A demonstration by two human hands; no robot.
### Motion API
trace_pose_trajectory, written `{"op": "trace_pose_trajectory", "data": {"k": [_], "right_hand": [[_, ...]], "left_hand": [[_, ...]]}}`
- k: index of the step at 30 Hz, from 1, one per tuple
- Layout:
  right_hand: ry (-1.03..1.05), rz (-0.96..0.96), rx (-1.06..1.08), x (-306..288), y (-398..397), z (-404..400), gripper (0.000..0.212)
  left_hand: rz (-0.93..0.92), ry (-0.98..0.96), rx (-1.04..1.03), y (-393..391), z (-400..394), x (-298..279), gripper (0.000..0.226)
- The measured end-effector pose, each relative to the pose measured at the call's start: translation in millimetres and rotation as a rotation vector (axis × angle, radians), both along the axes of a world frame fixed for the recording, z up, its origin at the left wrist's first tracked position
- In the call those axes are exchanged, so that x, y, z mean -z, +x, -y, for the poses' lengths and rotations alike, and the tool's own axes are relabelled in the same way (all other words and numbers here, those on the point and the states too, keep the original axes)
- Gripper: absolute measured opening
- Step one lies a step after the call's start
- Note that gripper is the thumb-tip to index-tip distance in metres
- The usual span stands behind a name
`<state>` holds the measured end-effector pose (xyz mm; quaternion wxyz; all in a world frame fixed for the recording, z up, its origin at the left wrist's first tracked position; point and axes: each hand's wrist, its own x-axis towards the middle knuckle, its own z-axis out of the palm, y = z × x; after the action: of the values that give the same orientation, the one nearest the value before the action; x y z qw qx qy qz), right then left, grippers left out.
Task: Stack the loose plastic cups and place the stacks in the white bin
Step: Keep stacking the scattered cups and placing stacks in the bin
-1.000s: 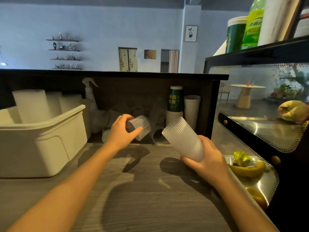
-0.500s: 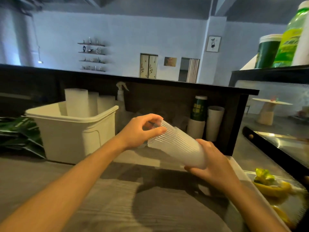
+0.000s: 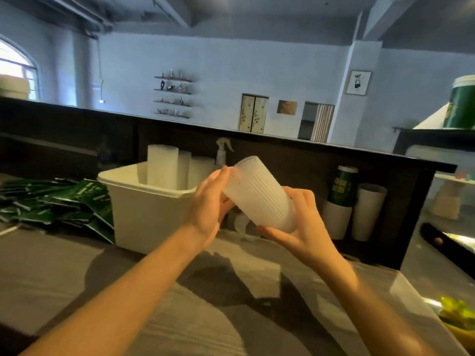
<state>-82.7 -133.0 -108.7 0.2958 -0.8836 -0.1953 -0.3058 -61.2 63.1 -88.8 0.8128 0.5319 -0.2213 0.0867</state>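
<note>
Holding: a ribbed, frosted stack of plastic cups [image 3: 259, 195] is up in the air between both hands, tilted, with its closed end toward 11 o'clock and its wider end toward 5 o'clock.
Right hand: the right hand [image 3: 299, 222] is under the lower end of the stack, at about 4 o'clock from it; the fingers curl around the cup wall and grip it.
Left hand: the left hand [image 3: 209, 201] is at 9 o'clock of the stack; its fingers are nearly straight and press flat on the side of the upper end, not wrapped around it.
White bin: the white bin [image 3: 151, 209] stands on the counter at 9 o'clock from the hands, just beside the left hand; other cup stacks [image 3: 162, 167] stand upright inside it.
Counter: the grey wooden counter [image 3: 77, 273] is below both arms.
Loose cups: one or two clear cups [image 3: 241, 223] lie behind the hands near the bin; they are partly hidden, so I cannot tell how many.
Spray bottle: a white spray bottle [image 3: 222, 151] stands behind the bin, at 12 o'clock of the left hand.
Paper cups: green and white paper cups [image 3: 343, 199] stand at 3 o'clock from the stack, against the dark back panel.
Green packets: a pile of green packets [image 3: 54, 204] lies at 9 o'clock from the bin.
</note>
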Motion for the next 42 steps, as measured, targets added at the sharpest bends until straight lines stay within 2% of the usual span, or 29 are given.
{"op": "trace_pose_trajectory", "data": {"k": [3,9,14,18,23,28,34,42], "right_hand": [[-0.013,0.039,-0.024,-20.3,19.7,-28.1,0.082],[0.023,0.097,-0.110,-53.1,49.4,-79.7,0.084],[0.154,0.100,-0.233,-77.9,69.2,-120.4,0.078],[0.233,0.009,-0.327,-81.9,84.7,-146.0,0.072],[0.234,-0.093,-0.294,-61.9,113.7,-159.9,0.073],[0.229,-0.143,-0.221,-47.5,131.4,-160.9,0.076],[0.173,-0.261,-0.154,-39.4,142.9,-163.2,0.076],[0.140,-0.413,-0.155,-43.4,153.1,-159.1,0.067]], "left_hand": [[0.036,-0.076,-0.053,-0.2,-27.3,-13.6,0.037],[0.174,-0.036,-0.157,2.4,-68.4,-39.7,0.030],[0.253,-0.011,-0.313,15.8,-90.8,-63.0,0.026],[0.175,0.088,-0.418,28.8,-103.8,-76.4,0.045],[0.055,0.252,-0.412,45.5,-113.8,-75.0,0.039],[0.012,0.436,-0.367,64.2,-119.8,-65.9,0.038],[-0.115,0.468,-0.342,80.2,-122.2,-56.5,0.032],[-0.214,0.567,-0.308,95.9,-124.7,-51.9,0.045]]}}
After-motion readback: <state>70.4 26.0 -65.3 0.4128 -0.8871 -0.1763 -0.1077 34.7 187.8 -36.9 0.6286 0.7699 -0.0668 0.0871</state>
